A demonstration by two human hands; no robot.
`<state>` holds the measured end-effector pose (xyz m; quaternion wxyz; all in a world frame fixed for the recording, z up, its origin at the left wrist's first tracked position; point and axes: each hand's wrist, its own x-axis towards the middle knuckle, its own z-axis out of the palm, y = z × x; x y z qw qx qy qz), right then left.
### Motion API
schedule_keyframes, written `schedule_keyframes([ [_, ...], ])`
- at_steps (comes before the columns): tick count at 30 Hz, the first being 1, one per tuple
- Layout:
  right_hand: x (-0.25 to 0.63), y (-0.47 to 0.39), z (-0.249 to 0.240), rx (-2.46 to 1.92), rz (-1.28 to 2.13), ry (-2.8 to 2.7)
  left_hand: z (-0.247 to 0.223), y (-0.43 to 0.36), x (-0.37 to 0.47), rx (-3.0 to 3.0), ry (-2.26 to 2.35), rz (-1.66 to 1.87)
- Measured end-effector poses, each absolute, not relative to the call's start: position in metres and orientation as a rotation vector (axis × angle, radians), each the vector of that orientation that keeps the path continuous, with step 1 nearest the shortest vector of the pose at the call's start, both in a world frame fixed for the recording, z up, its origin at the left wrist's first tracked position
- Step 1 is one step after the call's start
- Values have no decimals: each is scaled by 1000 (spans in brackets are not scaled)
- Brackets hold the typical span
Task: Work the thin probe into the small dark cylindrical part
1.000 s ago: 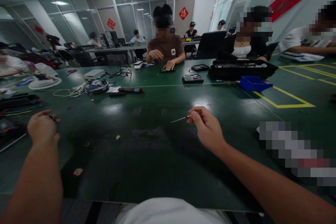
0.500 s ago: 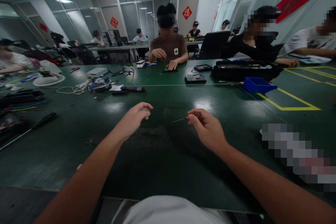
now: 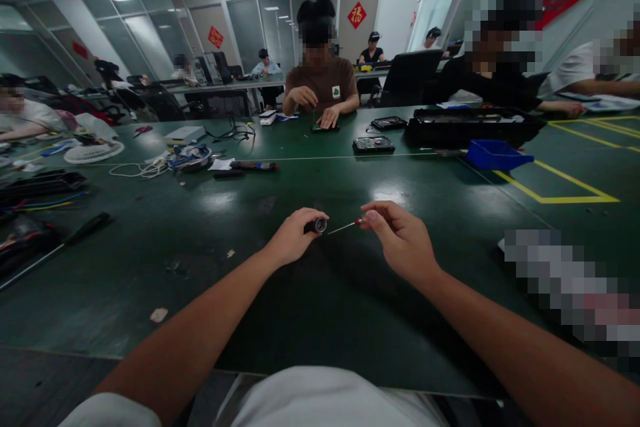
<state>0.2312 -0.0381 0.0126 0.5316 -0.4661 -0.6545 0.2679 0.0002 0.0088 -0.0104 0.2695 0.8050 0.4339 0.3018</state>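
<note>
My left hand (image 3: 290,240) is closed around a short black cylinder (image 3: 316,225), whose round end with a pale ring faces right; the rest of it is hidden by the fingers, so I cannot tell its exact kind. In my right hand (image 3: 403,237) is a thin screwdriver (image 3: 357,221), gripped by its reddish handle between thumb and fingers. Its slim metal shaft points left and slightly down. The tip is close to the cylinder's round end, with a small gap seen between them. Both hands are above the green table (image 3: 280,307).
Beyond my hands lie a hard drive (image 3: 374,145), a blue bin (image 3: 500,155), a black casing (image 3: 473,128) and a dark tool with a red end (image 3: 255,166). A long screwdriver (image 3: 65,243) and cables are at left. A co-worker (image 3: 320,83) sits opposite.
My left hand has moved right, toward the screwdriver tip, and the cylinder's round end now shows clearly. My right hand has shifted only slightly, still holding the screwdriver.
</note>
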Motion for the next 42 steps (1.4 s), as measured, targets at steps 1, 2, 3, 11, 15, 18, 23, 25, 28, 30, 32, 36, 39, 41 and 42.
schedule_keyframes([
  [1, 231, -38, 11, -1109, 662, -1551, -11, 8, -1, 2183, 1166, 795],
  [2, 232, -38, 10, -1111, 674, -1549, -11, 6, -2, 2182, 1173, 783],
  [3, 232, -38, 10, -1114, 677, -1553, -11, 5, -1, 2171, 1187, 778],
  [11, 230, -37, 11, -1137, 632, -1587, -10, 1, 4, 2197, 1131, 791],
  [15, 231, -36, 10, -1137, 621, -1559, -13, 2, 3, 2220, 1131, 782],
  [18, 233, -35, 9, -1133, 626, -1527, -13, 1, 3, 2237, 1153, 778],
  [23, 232, -33, 8, -1131, 642, -1482, -11, 0, 3, 2229, 1171, 785],
  [25, 231, -33, 10, -1132, 637, -1481, -11, 0, 3, 2232, 1171, 795],
  [28, 233, -35, 14, -1182, 595, -1535, -10, 1, 3, 2240, 1174, 779],
  [30, 235, -37, 18, -1268, 509, -1592, -9, 0, 2, 2251, 1180, 755],
  [32, 236, -39, 21, -1342, 409, -1635, -8, 0, 2, 2266, 1191, 748],
  [36, 235, -40, 24, -1329, 352, -1709, -9, 1, 0, 2282, 1205, 761],
  [39, 233, -40, 23, -1269, 436, -1760, -12, 2, -1, 2285, 1196, 788],
  [41, 232, -39, 22, -1270, 506, -1772, -12, 3, 0, 2289, 1191, 795],
  [42, 232, -38, 21, -1282, 536, -1773, -12, 2, 0, 2292, 1187, 793],
])
